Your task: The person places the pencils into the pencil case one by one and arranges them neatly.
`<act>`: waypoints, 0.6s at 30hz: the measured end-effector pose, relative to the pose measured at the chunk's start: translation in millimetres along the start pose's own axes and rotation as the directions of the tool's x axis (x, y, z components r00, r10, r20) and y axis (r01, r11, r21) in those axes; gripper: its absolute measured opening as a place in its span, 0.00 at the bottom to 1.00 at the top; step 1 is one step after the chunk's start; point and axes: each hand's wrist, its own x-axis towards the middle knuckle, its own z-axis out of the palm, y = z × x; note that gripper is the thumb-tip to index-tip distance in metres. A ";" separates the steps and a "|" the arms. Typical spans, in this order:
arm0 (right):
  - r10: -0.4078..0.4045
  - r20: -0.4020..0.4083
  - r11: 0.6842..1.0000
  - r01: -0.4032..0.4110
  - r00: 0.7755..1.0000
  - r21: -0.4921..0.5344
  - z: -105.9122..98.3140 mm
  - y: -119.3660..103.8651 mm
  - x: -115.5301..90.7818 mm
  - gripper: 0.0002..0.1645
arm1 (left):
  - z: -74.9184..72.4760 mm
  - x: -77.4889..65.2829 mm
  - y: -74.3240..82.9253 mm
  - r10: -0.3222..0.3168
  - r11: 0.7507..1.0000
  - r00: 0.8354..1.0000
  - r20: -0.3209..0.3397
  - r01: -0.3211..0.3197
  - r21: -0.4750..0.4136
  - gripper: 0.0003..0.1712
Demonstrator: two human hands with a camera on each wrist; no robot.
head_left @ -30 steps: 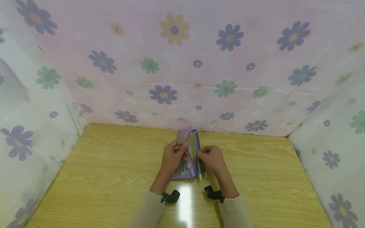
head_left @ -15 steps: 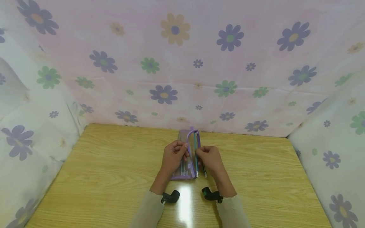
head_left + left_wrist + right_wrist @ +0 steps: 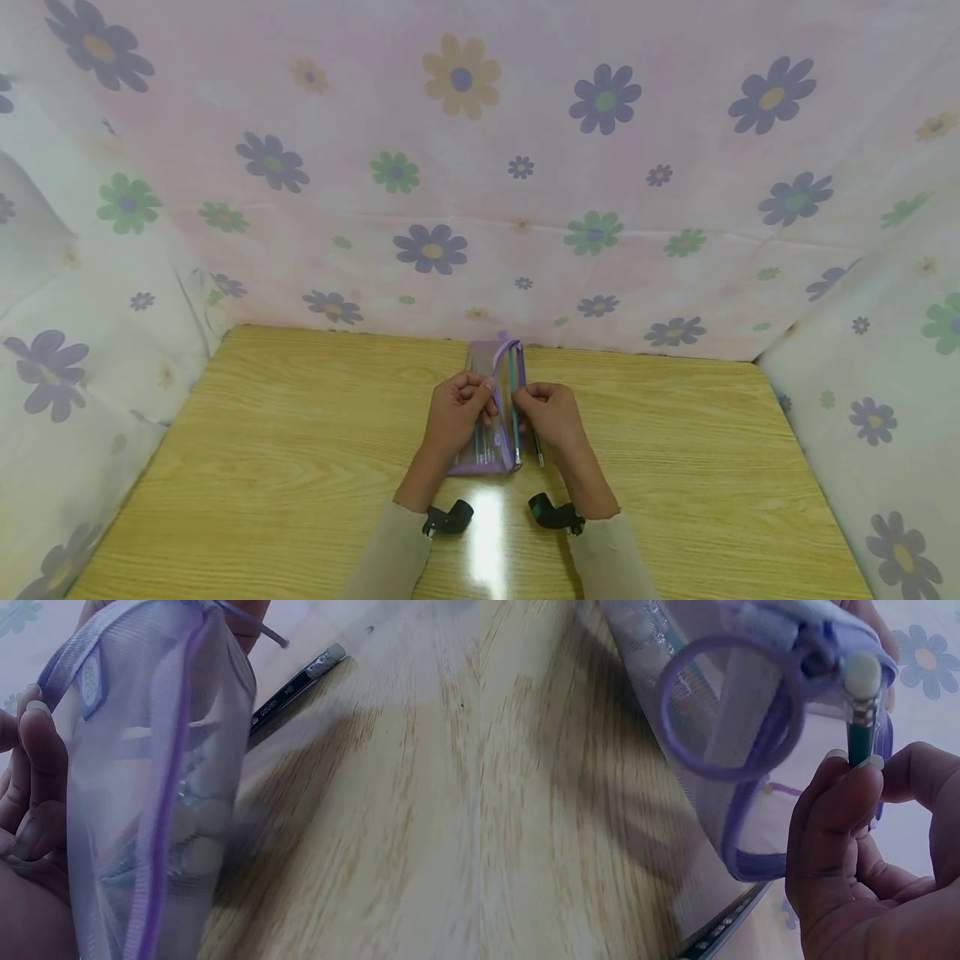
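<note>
A see-through mesh pencil case (image 3: 463,460) with purple trim stands at the back middle of the table, its zipped mouth gaping. My left hand (image 3: 459,410) pinches one edge of that mouth between thumb and fingers. Between thumb and fingertips, my right hand (image 3: 553,417) pinches a teal pencil (image 3: 860,739), its white eraser end toward me. In the head view the pencil lies along the case's opening. Several pencils with white erasers (image 3: 201,817) show blurrily through the mesh. A black pencil (image 3: 296,690) lies on the table beside the case, partly hidden by my right hand in the head view.
The wood-grain table (image 3: 300,467) ends at a flowered cloth wall (image 3: 337,208) just behind the case. Similar cloth hangs on both sides. A purple ring (image 3: 667,720) hangs at the case's near end. Black wrist mounts (image 3: 452,518) jut inward from both sleeves.
My right hand has shifted slightly left, carrying the teal pencil from beside the case into line with its opening. My left hand keeps its hold on the edge. The black pencil stays put.
</note>
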 end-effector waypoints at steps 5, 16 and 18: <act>-0.009 0.005 1.000 0.009 1.000 0.012 0.6 -2.2 -1.3 0.11 | -0.4 0.2 -0.7 -0.006 1.000 1.000 -0.001 0.006 0.002 0.12; -0.028 -0.042 0.998 0.026 0.999 -0.055 4.3 -1.3 -2.5 0.10 | -0.4 0.1 -1.3 -0.008 1.000 1.000 0.005 0.008 0.000 0.12; -0.027 -0.040 0.998 0.025 0.999 -0.056 5.1 -0.6 -1.9 0.10 | -0.4 0.0 -1.4 -0.006 1.000 1.000 0.013 0.006 -0.004 0.12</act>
